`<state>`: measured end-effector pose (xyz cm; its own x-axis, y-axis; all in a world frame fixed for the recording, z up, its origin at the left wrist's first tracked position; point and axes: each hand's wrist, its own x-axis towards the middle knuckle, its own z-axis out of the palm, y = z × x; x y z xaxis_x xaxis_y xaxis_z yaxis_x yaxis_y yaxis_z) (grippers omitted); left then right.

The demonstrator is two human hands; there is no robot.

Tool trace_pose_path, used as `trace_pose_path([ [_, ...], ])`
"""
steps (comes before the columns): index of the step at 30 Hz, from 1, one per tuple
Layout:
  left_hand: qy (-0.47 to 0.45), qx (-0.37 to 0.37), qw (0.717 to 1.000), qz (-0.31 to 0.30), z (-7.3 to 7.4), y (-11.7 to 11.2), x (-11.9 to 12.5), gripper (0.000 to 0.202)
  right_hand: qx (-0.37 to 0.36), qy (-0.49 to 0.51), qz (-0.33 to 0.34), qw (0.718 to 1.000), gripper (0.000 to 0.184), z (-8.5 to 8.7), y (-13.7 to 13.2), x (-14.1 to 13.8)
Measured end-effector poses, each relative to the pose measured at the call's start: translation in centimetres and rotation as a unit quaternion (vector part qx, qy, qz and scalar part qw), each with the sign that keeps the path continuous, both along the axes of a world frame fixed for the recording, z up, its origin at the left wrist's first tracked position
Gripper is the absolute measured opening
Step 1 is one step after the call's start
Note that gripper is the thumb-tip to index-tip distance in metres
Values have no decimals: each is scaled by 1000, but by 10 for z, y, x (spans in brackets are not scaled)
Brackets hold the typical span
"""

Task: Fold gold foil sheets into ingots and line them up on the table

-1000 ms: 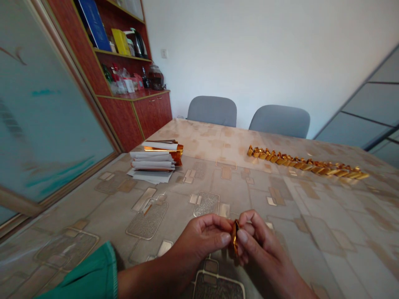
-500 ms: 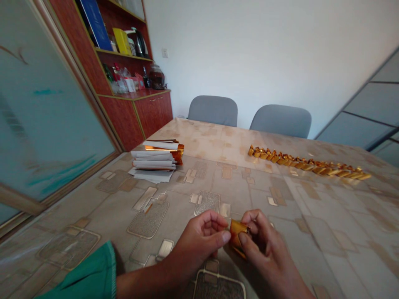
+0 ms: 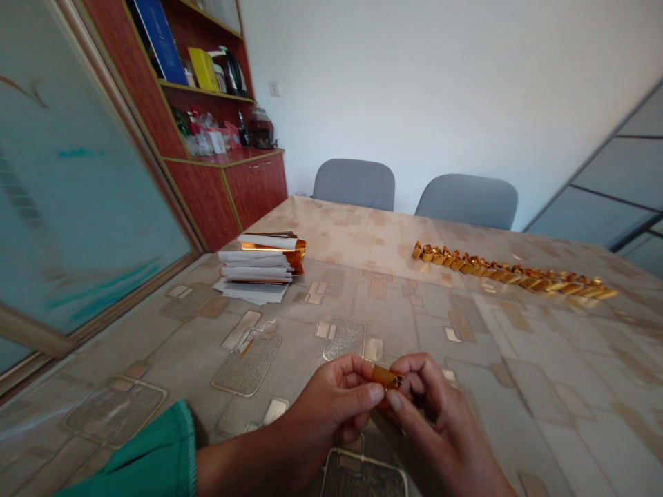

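Observation:
A small folded piece of gold foil paper [image 3: 385, 376] is held between my two hands, just above the near part of the table. My left hand [image 3: 344, 397] pinches its left side between thumb and fingers. On its right side, my right hand [image 3: 435, 407] grips it with thumb and curled fingers. The fingers cover much of the paper's lower part. A long row of folded gold paper pieces [image 3: 510, 271] lies at the far right of the table. Farther left rests a stack of white-backed gold foil sheets [image 3: 256, 268].
The table [image 3: 170, 345] has a patterned cover. Two grey chairs [image 3: 353, 183] stand behind it against a white wall. At the back left is a red wooden cabinet [image 3: 253, 186] with jars and bottles, beside a frosted glass door [image 3: 77, 179].
The gold paper has tilted and shows less of its face. My left fingers have come onto its left edge, and both hands have drawn closer together.

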<state>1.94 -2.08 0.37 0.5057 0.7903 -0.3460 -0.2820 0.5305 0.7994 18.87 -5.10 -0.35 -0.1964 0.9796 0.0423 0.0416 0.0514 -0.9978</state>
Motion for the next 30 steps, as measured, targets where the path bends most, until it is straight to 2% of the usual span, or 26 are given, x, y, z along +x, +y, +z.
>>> trace_pose_path([
  [4, -23, 4, 1000, -8, -3, 0, -1, 37, -29, 82, 14, 996, 19, -3, -2, 1],
  [8, -117, -32, 993, -9, 1, 4, -2, 46, -55, 164, 25, 985, 29, 7, 3, 1],
  [13, -205, -94, 973, -48, 8, 7, -6, 49, -180, 228, 21, 957, 36, 11, 10, 2],
  [18, -219, -74, 969, -85, 6, 5, -7, 40, -220, 265, 61, 937, 35, 10, 7, 0],
  [23, -183, -67, 978, -79, 2, 4, -7, 39, -237, 278, 91, 926, 31, 15, 7, 2],
  [27, -159, -64, 981, -88, 4, 3, -7, 40, -245, 278, 129, 920, 39, 19, 6, 6],
  [30, -171, -69, 978, -94, 6, 1, -7, 37, -249, 286, 123, 917, 39, 18, 4, 5],
])
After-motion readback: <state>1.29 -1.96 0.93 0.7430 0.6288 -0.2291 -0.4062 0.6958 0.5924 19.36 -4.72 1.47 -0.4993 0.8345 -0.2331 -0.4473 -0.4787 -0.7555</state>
